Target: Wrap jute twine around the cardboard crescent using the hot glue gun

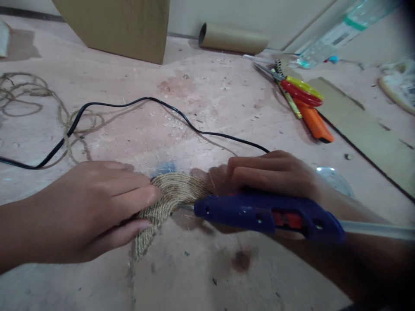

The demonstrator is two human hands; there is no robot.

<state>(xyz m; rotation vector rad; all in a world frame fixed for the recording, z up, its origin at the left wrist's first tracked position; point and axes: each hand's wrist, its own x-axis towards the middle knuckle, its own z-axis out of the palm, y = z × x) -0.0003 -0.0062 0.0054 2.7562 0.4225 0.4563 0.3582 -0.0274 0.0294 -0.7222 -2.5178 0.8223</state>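
A curved piece covered in rows of twine (177, 186) lies near the middle of the floor-like surface. My left hand (106, 207) is closed on its left part, thumb below and fingers above. In my right hand (272, 175) is a dark blue glue gun (240, 214), its metal nozzle pointing left and touching or almost touching the lower inner edge of the twine piece. A clear glue stick (379, 230) sticks out of the gun's back end. The right fingers are curled behind the gun's body and partly hidden by it.
A black cord (149, 99) crosses behind both hands. Loose twine (42, 90) lies at the left. Farther back are cardboard (126, 26) and a cardboard tube (233, 39). Scissors (303, 90), an orange cutter (314, 123), a plastic bottle (340, 34) and a cardboard strip (366, 129) lie at the right.
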